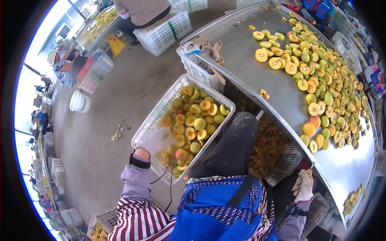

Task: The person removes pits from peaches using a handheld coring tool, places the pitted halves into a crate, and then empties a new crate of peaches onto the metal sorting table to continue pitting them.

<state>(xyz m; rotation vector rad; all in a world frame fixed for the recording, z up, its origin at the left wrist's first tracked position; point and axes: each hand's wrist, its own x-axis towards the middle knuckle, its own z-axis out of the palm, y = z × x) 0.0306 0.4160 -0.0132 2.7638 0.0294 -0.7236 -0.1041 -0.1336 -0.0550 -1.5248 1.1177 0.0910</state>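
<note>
My left hand (155, 140), in a white glove, is over the near left side of a white plastic crate (138, 127); motion smears its fingers. Halved yellow-green fruits (189, 132), like apricots or small peaches, fill that crate, with some orange hollows showing. Beside the near edge of the metal table (245, 60), my right hand (303, 184) is gloved, with its fingers curled closed. A thin metal tool (313, 165) pokes up from it; its handle is hidden in the fist. Many halved fruits (321, 88) lie heaped on the table, several with stones showing.
Brown fruit stones (268, 140) fill a container below the table edge, beside my knee. Gloves (211, 49) lie at the table's corner, by a stacked crate (197, 66). A white bucket (80, 101) stands on the floor at left. A person sits on a crate (165, 34) behind.
</note>
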